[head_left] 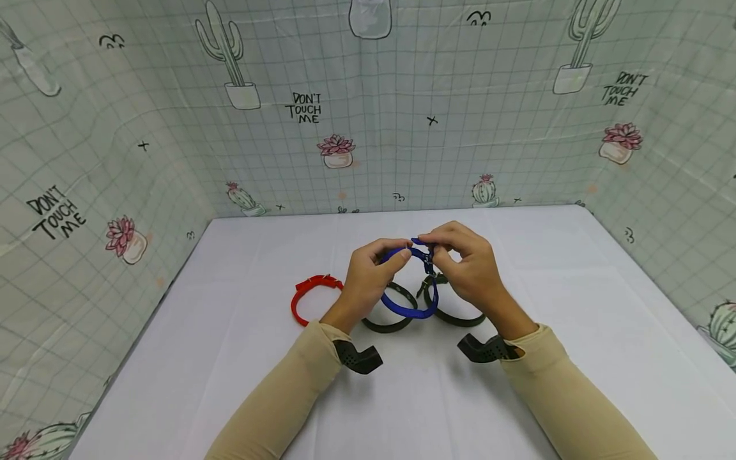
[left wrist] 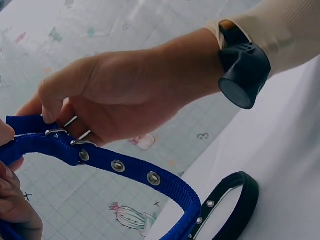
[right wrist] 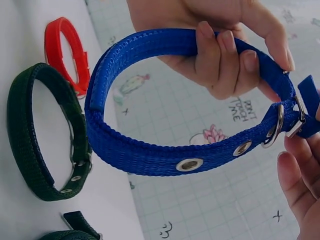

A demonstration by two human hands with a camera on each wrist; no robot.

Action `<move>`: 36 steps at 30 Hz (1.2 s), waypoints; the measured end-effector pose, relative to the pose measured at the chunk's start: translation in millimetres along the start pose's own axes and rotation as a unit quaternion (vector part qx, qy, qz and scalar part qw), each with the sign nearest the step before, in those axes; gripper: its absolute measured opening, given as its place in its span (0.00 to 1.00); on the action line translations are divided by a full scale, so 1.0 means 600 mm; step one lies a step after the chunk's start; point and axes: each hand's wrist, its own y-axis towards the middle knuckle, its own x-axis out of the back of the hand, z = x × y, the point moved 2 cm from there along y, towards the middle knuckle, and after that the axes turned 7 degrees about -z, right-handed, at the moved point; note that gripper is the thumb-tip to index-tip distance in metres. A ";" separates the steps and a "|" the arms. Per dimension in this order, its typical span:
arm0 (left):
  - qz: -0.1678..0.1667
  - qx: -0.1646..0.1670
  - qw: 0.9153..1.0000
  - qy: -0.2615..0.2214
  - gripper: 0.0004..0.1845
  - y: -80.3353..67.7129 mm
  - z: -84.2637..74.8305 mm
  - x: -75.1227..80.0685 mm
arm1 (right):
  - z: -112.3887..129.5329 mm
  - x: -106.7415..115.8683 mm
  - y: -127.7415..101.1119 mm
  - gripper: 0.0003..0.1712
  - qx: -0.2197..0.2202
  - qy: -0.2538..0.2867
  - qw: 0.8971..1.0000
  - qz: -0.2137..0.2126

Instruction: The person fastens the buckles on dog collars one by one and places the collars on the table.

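A blue dog collar (head_left: pixel 409 312) with a metal buckle and eyelets is held up in a loop above the table. My left hand (head_left: pixel 368 271) grips its band; in the right wrist view several left-hand fingers (right wrist: pixel 227 62) curl round the strap. My right hand (head_left: pixel 470 262) pinches the collar at its buckle and strap end, thumb and fingers bent, as the left wrist view shows with the right hand (left wrist: pixel 115 95). The strap passes through the buckle (right wrist: pixel 296 117), with a short blue tail (right wrist: pixel 309 92) sticking out beyond it.
On the white table (head_left: pixel 368 396), a red collar (head_left: pixel 298 306) lies at the left, partly behind my left arm. Two dark green collars, one in the middle (head_left: pixel 386 328) and one to the right (head_left: pixel 460 321), lie below my hands. Patterned cloth walls (head_left: pixel 397 166) stand behind and beside the table.
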 end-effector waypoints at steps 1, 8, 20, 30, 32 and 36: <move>-0.001 0.000 1.000 0.000 0.15 0.000 0.000 -0.001 | -0.001 0.001 0.000 0.17 0.000 -0.001 1.000 0.002; 0.002 -0.004 1.000 0.003 0.15 -0.001 0.001 -0.004 | -0.004 -0.001 -0.004 0.17 0.003 0.004 1.000 0.006; -0.001 -0.008 1.000 -0.002 0.16 -0.006 0.012 0.005 | -0.068 -0.011 -0.023 0.18 0.050 -0.023 0.998 0.023; 0.005 0.005 1.000 -0.003 0.17 0.002 0.011 0.002 | -0.064 -0.017 -0.022 0.19 0.104 -0.091 0.990 0.030; 0.005 0.010 1.000 -0.014 0.17 0.002 0.012 0.002 | -0.063 -0.020 -0.026 0.19 0.103 -0.103 0.989 0.029; -0.007 0.016 0.999 -0.050 0.16 0.007 0.010 0.001 | -0.060 -0.024 -0.028 0.21 0.072 -0.096 0.992 0.036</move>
